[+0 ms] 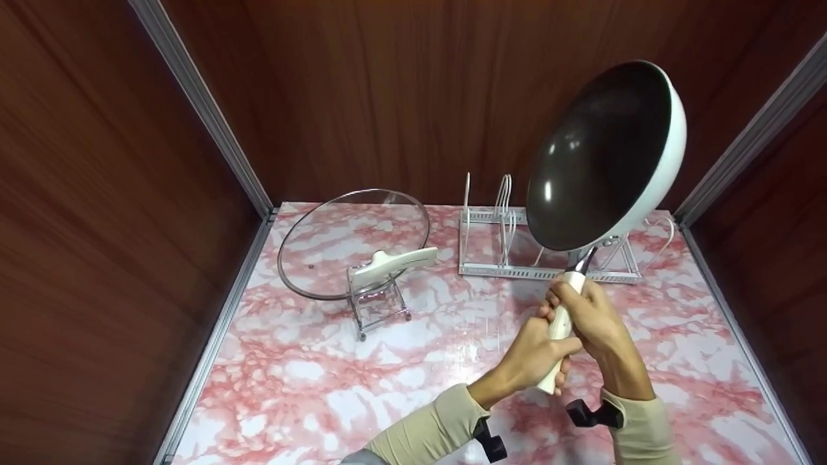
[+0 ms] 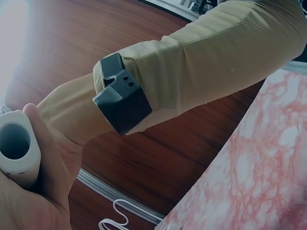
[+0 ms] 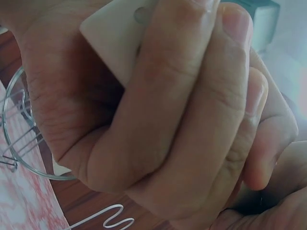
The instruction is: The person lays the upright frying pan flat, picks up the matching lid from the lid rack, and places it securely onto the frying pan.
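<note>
Both hands grip the pale handle [image 1: 561, 323] of a deep wok [image 1: 601, 161], white outside and dark inside. It is raised and tilted, its inside facing left. My right hand [image 1: 597, 316] wraps the upper handle near the metal neck. Lower down, my left hand [image 1: 530, 355] holds the handle near its end. In the left wrist view the hollow handle end [image 2: 17, 148] sticks out beside the palm. Curled fingers [image 3: 158, 105] cover most of the handle in the right wrist view. Behind the wok stands a white wire rack [image 1: 497, 271], partly hidden by it.
On the left, a glass lid [image 1: 349, 297] with a cream handle [image 1: 387, 266] leans on a small wire stand [image 1: 381, 320]. The red-and-white marbled table [image 1: 291, 400] is enclosed by dark wood panels [image 1: 387, 97] with metal edge strips.
</note>
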Demonstrator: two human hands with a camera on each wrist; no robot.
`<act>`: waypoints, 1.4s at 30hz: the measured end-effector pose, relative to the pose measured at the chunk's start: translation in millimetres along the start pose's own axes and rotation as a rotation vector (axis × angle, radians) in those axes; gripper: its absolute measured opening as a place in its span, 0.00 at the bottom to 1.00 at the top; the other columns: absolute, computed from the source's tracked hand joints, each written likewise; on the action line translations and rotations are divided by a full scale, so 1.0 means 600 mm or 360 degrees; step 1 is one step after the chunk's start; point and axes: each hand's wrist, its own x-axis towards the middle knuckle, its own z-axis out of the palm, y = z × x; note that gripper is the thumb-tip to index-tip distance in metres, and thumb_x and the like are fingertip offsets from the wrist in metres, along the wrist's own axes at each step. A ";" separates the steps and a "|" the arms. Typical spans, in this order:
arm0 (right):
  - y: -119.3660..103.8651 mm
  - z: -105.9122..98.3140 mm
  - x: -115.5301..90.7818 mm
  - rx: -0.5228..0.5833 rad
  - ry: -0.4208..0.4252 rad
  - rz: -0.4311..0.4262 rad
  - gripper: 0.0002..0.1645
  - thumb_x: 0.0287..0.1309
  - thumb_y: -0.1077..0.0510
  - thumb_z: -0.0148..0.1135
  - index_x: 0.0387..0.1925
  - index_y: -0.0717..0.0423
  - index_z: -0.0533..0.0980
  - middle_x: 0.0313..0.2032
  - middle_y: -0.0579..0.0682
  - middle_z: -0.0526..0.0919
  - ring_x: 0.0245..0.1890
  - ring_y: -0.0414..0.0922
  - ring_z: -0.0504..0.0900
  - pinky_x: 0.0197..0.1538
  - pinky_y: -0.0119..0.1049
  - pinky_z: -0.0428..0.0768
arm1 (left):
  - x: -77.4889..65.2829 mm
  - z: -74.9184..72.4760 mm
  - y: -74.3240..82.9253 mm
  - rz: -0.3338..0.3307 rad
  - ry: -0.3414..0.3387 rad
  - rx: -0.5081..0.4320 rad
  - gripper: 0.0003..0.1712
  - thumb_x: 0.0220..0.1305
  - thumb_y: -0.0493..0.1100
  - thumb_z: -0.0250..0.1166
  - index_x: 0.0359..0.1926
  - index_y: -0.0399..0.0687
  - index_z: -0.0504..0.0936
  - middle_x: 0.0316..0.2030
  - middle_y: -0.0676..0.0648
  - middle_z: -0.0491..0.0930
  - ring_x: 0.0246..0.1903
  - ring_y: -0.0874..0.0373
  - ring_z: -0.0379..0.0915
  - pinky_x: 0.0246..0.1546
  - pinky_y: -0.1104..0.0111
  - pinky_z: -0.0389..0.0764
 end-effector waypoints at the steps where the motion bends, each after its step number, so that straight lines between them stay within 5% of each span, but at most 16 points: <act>1: 0.002 0.001 0.000 0.0013 -0.0004 0.0005 0.18 0.78 0.67 0.45 0.28 0.57 0.68 0.22 0.47 0.76 0.24 0.40 0.81 0.30 0.29 0.84 | 0.000 -0.001 -0.001 0.0000 0.0002 -0.0001 0.09 0.64 0.32 0.61 0.39 0.50 0.73 0.13 0.52 0.70 0.07 0.63 0.65 0.07 0.68 0.75; 28: 0.010 0.006 0.003 0.0200 -0.0043 0.0032 0.08 0.80 0.66 0.46 0.38 0.57 0.66 0.25 0.44 0.74 0.24 0.39 0.79 0.32 0.29 0.83 | -0.008 -0.009 0.001 0.0013 -0.0062 -0.0070 0.13 0.61 0.32 0.61 0.45 0.49 0.73 0.15 0.54 0.71 0.08 0.63 0.66 0.07 0.67 0.75; 42: 0.014 0.002 0.005 0.0288 -0.0129 -0.0024 0.09 0.77 0.67 0.45 0.37 0.55 0.67 0.24 0.43 0.73 0.24 0.37 0.79 0.32 0.27 0.82 | -0.005 -0.011 0.004 -0.0076 -0.0169 -0.0291 0.06 0.60 0.33 0.58 0.36 0.48 0.72 0.13 0.54 0.69 0.08 0.64 0.66 0.07 0.69 0.73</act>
